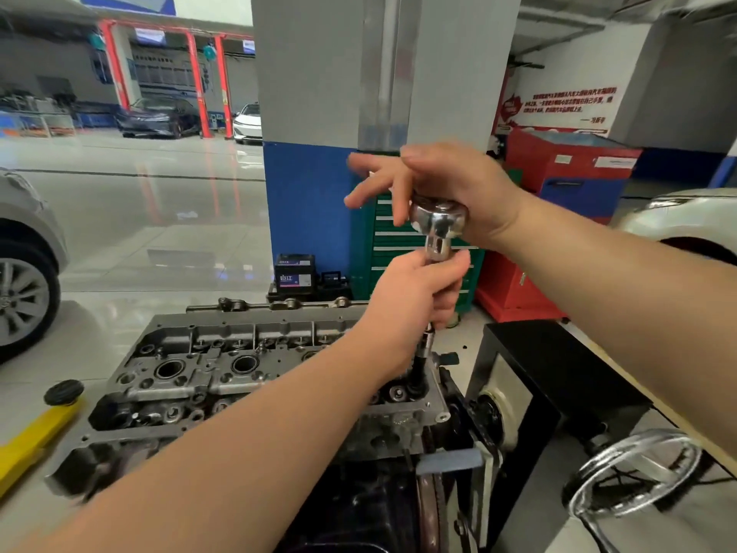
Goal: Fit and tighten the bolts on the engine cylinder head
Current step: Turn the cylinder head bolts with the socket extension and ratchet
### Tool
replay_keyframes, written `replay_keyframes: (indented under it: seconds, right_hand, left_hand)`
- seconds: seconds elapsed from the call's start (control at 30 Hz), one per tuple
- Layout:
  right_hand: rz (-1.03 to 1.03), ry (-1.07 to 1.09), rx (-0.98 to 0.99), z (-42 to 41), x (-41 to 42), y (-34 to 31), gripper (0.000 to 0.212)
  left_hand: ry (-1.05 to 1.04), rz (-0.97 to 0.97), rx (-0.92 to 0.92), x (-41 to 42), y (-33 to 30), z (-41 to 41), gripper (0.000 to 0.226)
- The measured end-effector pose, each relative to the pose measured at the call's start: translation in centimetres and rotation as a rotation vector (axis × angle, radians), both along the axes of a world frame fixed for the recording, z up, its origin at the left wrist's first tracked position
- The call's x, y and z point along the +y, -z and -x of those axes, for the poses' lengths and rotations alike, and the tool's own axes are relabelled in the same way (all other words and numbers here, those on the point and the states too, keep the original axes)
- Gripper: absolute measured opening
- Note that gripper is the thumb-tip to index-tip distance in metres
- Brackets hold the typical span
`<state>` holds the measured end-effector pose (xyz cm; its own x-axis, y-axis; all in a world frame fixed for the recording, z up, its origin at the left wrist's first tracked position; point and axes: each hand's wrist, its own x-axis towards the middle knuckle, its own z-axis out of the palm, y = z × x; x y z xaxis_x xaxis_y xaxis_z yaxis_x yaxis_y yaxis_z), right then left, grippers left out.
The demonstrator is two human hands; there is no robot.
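The grey engine cylinder head [223, 365] sits on a stand below me, its top face with round bores showing. A chrome ratchet head [438, 217] stands upright above its right end on an extension bar, with a black socket [418, 375] seated down on the head. My left hand [414, 297] grips the extension bar just under the ratchet. My right hand [442, 181] lies over the top of the ratchet head, thumb side down, with the fingers spread out to the left. A bolt head [397, 393] shows beside the socket.
A chrome handwheel [634, 476] and the black stand frame [558, 377] are at the right. A yellow lift arm with a black pad [64, 393] lies at the left. Behind stand a blue-grey pillar [311, 193], a green tool cabinet [399, 241], a battery [295, 273] and parked cars.
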<state>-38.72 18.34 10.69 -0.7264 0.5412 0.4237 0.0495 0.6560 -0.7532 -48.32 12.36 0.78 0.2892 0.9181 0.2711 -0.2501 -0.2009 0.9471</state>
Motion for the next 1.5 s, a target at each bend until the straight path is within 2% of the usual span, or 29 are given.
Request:
replay_keyframes:
  seconds: [0.1, 0.17, 0.27, 0.37, 0.43, 0.5, 0.63, 0.8, 0.9, 1.0, 1.07, 1.13, 1.2, 1.27, 1.37, 1.5]
  right_hand:
    - [0.064, -0.151, 0.028, 0.7, 0.0, 0.3, 0.044]
    - [0.033, -0.143, 0.012, 0.3, -0.1, 0.3, 0.048]
    - [-0.193, 0.008, -0.133, -0.6, 0.4, -0.1, 0.058]
    - [-0.365, 0.149, -0.392, -1.5, 0.2, -0.4, 0.07]
    - [-0.627, 0.124, -0.406, -2.4, -0.4, -0.3, 0.075]
    - [-0.778, 0.085, -0.427, -2.8, -1.0, -0.6, 0.077]
    - [-0.83, 0.084, -0.522, -2.3, -0.8, -1.2, 0.049]
    - [-0.869, 0.127, -0.42, -1.5, -0.5, -0.7, 0.029]
    - [-0.85, 0.333, -0.435, -0.6, -1.0, -0.2, 0.043]
    - [-0.833, 0.727, -0.594, -0.2, -2.1, 0.0, 0.055]
    - [-0.86, 0.982, -0.713, -0.5, -2.9, 0.0, 0.055]
    - [-0.935, 1.057, -0.775, -1.0, -3.5, 0.2, 0.061]
    - [-1.013, 1.058, -0.777, -1.3, -4.2, 0.5, 0.068]
    - [-1.008, 0.998, -0.749, -1.6, -4.6, 0.5, 0.073]
    - [-0.838, 0.712, -0.65, -3.1, -4.2, -0.1, 0.066]
    - [-0.945, 0.398, -0.588, -5.2, -3.0, -0.3, 0.056]
  left_hand:
    - [0.016, 0.045, -0.018, 0.1, -0.2, -0.2, 0.037]
    - [0.051, 0.028, -0.023, 0.2, -0.3, 0.0, 0.038]
    - [0.092, 0.003, -0.027, 0.3, 0.1, 0.5, 0.037]
    - [0.173, -0.025, -0.034, 0.8, 0.2, 0.8, 0.034]
    - [0.246, -0.043, -0.035, 1.1, 0.1, 0.9, 0.03]
    - [0.307, -0.042, -0.034, 1.4, 0.0, 1.0, 0.028]
    - [0.362, 0.005, -0.031, 1.9, 0.0, 1.5, 0.031]
    - [0.235, -0.041, -0.021, 1.4, 0.4, 1.4, 0.024]
    - [0.006, -0.083, -0.006, 0.9, 1.5, 0.9, 0.021]
    - [-0.194, -0.113, 0.046, 0.5, 2.4, 0.0, 0.022]
    - [-0.208, -0.083, 0.028, 0.5, 2.6, -0.8, 0.024]
    - [-0.168, -0.049, 0.007, 0.6, 2.4, -1.3, 0.032]
    - [-0.091, -0.032, -0.014, 0.9, 2.2, -1.3, 0.041]
    - [0.017, -0.025, -0.011, 1.2, 2.1, -0.9, 0.043]
    - [0.171, -0.002, 0.023, 1.8, 1.8, 0.0, 0.044]
    - [0.263, -0.029, 0.083, 2.2, 1.5, 0.2, 0.044]
